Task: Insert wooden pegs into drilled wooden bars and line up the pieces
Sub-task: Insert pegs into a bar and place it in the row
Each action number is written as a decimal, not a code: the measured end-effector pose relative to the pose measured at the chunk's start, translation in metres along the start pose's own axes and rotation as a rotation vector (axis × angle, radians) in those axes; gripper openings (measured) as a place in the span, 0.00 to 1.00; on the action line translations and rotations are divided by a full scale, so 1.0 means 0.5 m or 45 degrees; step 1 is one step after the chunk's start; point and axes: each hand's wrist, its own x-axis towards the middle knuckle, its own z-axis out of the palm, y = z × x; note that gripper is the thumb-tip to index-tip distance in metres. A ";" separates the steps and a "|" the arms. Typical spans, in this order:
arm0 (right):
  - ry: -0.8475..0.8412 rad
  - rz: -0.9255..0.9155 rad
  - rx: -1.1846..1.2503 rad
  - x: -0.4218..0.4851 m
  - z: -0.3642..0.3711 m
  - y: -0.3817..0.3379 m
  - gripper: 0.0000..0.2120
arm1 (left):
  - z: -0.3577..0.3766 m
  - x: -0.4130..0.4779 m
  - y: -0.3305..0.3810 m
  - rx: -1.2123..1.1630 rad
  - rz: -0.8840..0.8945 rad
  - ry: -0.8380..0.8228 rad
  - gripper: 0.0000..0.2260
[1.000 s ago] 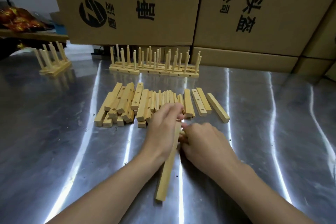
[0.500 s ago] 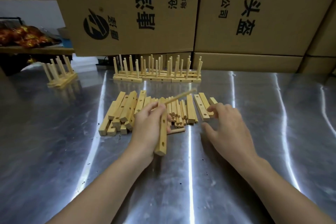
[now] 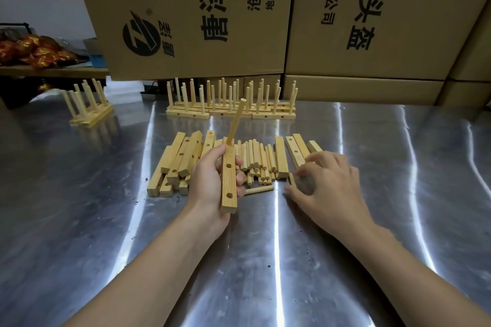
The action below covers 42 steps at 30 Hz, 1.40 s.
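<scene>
Shiny steel tabletop (image 3: 106,220) bears loose round wooden pegs (image 3: 259,159), over which the right hand (image 3: 329,186) curls its fingers (image 3: 317,159), perhaps pinching one, I cannot tell, while the left hand (image 3: 207,183) grips the pale drilled wooden bar (image 3: 229,180), one-pegged, best held steady with empty holes upward.

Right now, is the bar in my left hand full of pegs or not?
Not full. The bar in the left hand carries one peg at its far end; two nearer holes show empty.

Left hand (image 3: 210,183) grips a bar (image 3: 229,183), fingers (image 3: 239,163) curled; right hand (image 3: 329,188) hovers palm-down, fingers bent.
</scene>
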 end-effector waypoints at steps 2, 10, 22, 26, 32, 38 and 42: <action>-0.071 0.050 -0.038 -0.003 -0.006 -0.005 0.15 | 0.000 0.000 0.000 -0.006 -0.008 -0.005 0.14; 0.049 0.274 0.462 0.000 -0.041 -0.004 0.08 | 0.000 0.001 0.001 -0.008 -0.028 0.011 0.15; -0.587 0.326 1.971 -0.030 -0.081 -0.081 0.09 | 0.005 -0.002 0.000 -0.064 -0.056 -0.044 0.17; -0.604 0.278 1.994 -0.029 -0.080 -0.078 0.15 | 0.004 -0.003 -0.003 -0.062 -0.057 -0.084 0.16; -0.357 0.206 2.012 -0.031 -0.081 -0.082 0.03 | 0.006 0.002 -0.014 -0.022 -0.074 -0.129 0.16; -0.178 0.077 1.784 -0.038 -0.079 -0.089 0.05 | 0.005 0.008 -0.025 0.068 -0.032 -0.208 0.11; -0.105 0.056 1.703 -0.039 -0.080 -0.088 0.05 | 0.003 0.008 -0.026 0.077 0.024 -0.278 0.07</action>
